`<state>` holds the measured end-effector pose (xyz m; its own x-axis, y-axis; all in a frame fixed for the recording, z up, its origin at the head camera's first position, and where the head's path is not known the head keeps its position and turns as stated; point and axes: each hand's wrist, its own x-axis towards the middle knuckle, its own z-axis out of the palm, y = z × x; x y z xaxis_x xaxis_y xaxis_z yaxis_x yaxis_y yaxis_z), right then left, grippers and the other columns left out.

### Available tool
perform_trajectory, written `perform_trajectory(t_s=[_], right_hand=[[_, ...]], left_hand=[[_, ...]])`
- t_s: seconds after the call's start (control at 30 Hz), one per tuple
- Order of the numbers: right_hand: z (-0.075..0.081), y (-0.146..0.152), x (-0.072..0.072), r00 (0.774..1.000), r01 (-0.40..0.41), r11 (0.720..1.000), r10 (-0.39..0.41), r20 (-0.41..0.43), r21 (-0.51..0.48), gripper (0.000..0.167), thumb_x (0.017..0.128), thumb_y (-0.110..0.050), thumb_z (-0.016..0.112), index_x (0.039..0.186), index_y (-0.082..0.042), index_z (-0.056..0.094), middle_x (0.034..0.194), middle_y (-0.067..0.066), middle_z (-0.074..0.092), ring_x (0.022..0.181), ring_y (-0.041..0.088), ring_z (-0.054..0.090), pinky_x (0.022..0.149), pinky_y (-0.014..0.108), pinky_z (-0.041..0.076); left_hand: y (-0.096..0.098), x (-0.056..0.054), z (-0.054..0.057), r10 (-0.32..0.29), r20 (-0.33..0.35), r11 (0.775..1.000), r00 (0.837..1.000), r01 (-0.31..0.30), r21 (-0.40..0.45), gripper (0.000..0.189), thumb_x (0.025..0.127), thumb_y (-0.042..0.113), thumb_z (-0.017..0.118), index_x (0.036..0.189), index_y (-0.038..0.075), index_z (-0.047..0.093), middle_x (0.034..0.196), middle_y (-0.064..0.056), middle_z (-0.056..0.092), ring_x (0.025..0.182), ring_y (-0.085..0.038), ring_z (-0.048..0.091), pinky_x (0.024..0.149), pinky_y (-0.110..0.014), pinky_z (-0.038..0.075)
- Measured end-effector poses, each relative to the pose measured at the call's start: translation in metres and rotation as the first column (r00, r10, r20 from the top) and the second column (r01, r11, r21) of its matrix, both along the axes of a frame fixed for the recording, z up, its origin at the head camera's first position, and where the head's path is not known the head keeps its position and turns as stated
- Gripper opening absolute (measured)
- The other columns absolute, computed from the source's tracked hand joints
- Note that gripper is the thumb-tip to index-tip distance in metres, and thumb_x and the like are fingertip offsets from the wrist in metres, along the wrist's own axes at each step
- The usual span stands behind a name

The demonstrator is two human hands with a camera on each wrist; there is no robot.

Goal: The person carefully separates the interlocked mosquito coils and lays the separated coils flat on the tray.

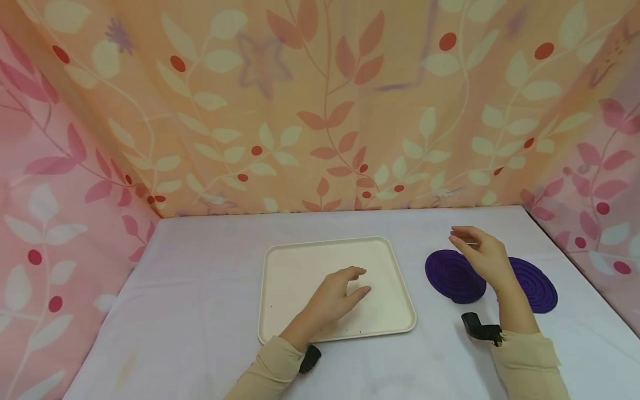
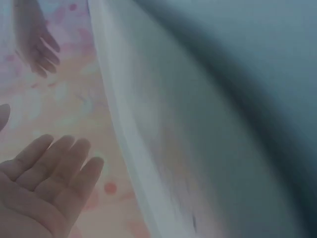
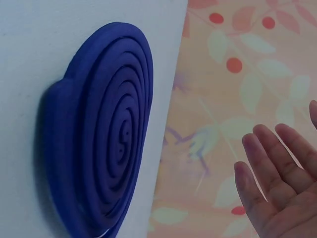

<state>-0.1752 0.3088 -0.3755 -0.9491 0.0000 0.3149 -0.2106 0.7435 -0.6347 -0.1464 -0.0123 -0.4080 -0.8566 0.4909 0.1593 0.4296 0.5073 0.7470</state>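
Over a cream rectangular tray (image 1: 295,272) hovers my left hand (image 1: 332,297), thumb apart from the relaxed fingers, holding nothing. The left wrist view shows the palm and loosely extended fingers (image 2: 74,158) beside the tray's blurred rim. My right hand (image 1: 485,255) is raised between two purple spiral-coiled round mats, also holding nothing. The left mat (image 1: 452,278) lies flat on the table; the right mat (image 1: 535,283) is partly hidden behind the wrist. In the right wrist view a coiled mat (image 3: 114,134) fills the left side, with the fingers (image 3: 270,158) apart from it.
A white cloth covers the table (image 1: 190,289). Floral fabric (image 1: 320,111) hangs behind it and on both sides. A black wrist camera (image 1: 310,358) sits under the left wrist, and another black camera (image 1: 480,328) juts out beside the right wrist. Small dark specks dot the tray.
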Motion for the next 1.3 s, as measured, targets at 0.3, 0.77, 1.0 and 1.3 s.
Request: perform_trajectory(t_s=[0.3,0.77,1.0,1.3], right_hand=[[-0.008,0.024,0.013,0.994,0.050,0.994,-0.040,0.102,-0.095,0.043,0.096,-0.029,0.056,0.123,0.003,0.058,0.103,0.004,0.067,0.086,-0.016,0.046,0.076,0.016,0.043],[-0.035,0.063,0.018,0.981,0.008,0.924,0.066,0.180,-0.383,0.013,0.095,-0.015,0.056,0.106,-0.018,0.064,0.092,-0.023,0.063,0.084,-0.008,0.060,0.071,0.012,0.049],[-0.050,0.070,0.017,0.959,0.076,0.899,0.052,0.277,-0.431,0.042,0.096,-0.018,0.055,0.120,0.016,0.052,0.094,-0.019,0.063,0.085,-0.008,0.059,0.073,0.012,0.050],[-0.047,0.070,0.019,0.928,0.083,0.953,0.033,0.371,-0.293,0.058,0.099,-0.030,0.049,0.132,0.016,0.040,0.131,0.035,0.044,0.091,-0.013,0.051,0.079,0.011,0.047]], left_hand=[[0.061,0.013,-0.015,-0.047,0.335,0.916,0.941,-0.094,0.391,0.025,0.093,0.014,0.058,0.114,0.002,0.060,0.110,-0.010,0.066,0.100,-0.014,0.062,0.083,-0.021,0.049],[0.146,0.018,-0.019,-0.237,0.700,0.516,0.674,-0.523,0.678,0.043,0.087,-0.005,0.049,0.128,-0.014,0.042,0.134,-0.030,0.042,0.127,-0.040,0.039,0.106,-0.047,0.034],[0.160,0.019,-0.032,-0.222,0.708,0.511,0.671,-0.538,0.670,0.053,0.083,-0.009,0.048,0.135,-0.014,0.033,0.141,-0.034,0.031,0.132,-0.044,0.029,0.108,-0.051,0.028],[0.167,0.022,-0.046,-0.254,0.633,0.551,0.732,-0.428,0.716,0.055,0.084,-0.005,0.052,0.135,-0.013,0.033,0.140,-0.031,0.034,0.132,-0.041,0.032,0.107,-0.043,0.034]])
